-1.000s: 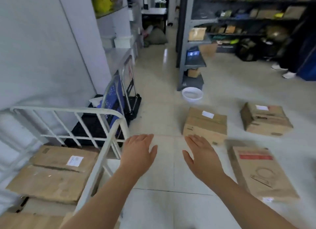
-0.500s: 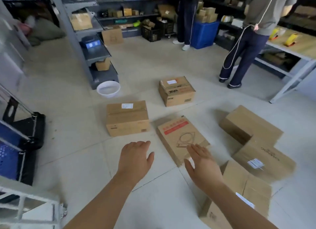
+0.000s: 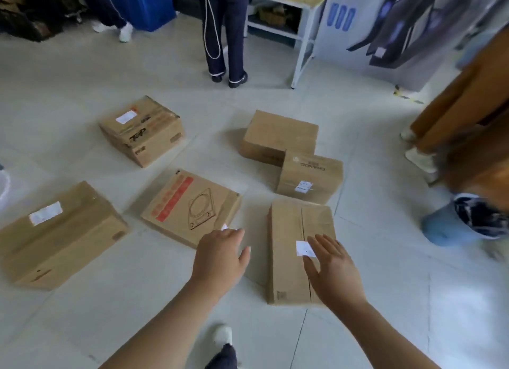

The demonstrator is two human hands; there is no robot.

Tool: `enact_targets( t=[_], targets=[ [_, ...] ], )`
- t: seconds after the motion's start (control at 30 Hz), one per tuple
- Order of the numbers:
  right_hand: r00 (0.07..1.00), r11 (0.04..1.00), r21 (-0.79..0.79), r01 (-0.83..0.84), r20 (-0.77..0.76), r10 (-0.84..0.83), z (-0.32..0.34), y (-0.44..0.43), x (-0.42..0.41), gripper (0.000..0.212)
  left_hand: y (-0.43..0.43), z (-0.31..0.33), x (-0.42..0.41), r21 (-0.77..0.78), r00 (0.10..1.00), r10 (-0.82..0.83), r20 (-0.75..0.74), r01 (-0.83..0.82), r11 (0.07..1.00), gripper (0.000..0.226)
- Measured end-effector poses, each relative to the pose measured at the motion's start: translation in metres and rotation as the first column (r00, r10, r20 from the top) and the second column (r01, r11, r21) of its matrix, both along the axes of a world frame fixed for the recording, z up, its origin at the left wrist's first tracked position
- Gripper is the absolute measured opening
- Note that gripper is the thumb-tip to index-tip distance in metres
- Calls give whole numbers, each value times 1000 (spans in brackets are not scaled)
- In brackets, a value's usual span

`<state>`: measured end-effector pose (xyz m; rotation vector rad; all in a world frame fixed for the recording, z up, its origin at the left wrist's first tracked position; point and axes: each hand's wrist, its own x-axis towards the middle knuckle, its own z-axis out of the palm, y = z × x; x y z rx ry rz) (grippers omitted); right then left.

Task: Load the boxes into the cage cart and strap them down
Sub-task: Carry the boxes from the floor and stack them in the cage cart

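Several brown cardboard boxes lie on the pale tiled floor. Nearest is a long box (image 3: 289, 247) with a small white label. My right hand (image 3: 333, 272) hovers open over its right half, beside the label. My left hand (image 3: 220, 255) is open just left of that box, above the floor, near the corner of a flat box with red print (image 3: 190, 206). Other boxes: one at the left (image 3: 57, 236), one marked "TOP" (image 3: 143, 129), a labelled one (image 3: 309, 177) and a plain one (image 3: 278, 136) behind it. The cage cart is out of view.
A person in dark trousers (image 3: 225, 33) stands at a workbench (image 3: 300, 8) at the back. Another person's legs in brown (image 3: 462, 99) stand at the right, near a blue bucket (image 3: 462, 220). My own foot (image 3: 223, 338) shows at the bottom.
My view has swung right, away from the cage cart, which has left the frame. Both open hands have come down over the nearest long box.
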<state>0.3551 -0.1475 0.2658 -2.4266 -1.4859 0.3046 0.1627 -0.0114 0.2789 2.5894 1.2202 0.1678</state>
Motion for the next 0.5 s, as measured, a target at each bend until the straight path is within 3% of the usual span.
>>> enact_targets(
  t=[0.27, 0.5],
  targets=[
    [966, 964, -63, 257, 3, -257, -63, -26, 75, 39, 9, -76, 105, -119, 979, -203, -30, 198, 973, 42],
    [950, 940, -205, 273, -99, -297, -175, -50, 156, 39, -17, -189, 172, -260, 979, -152, -133, 113, 959, 34]
  ],
)
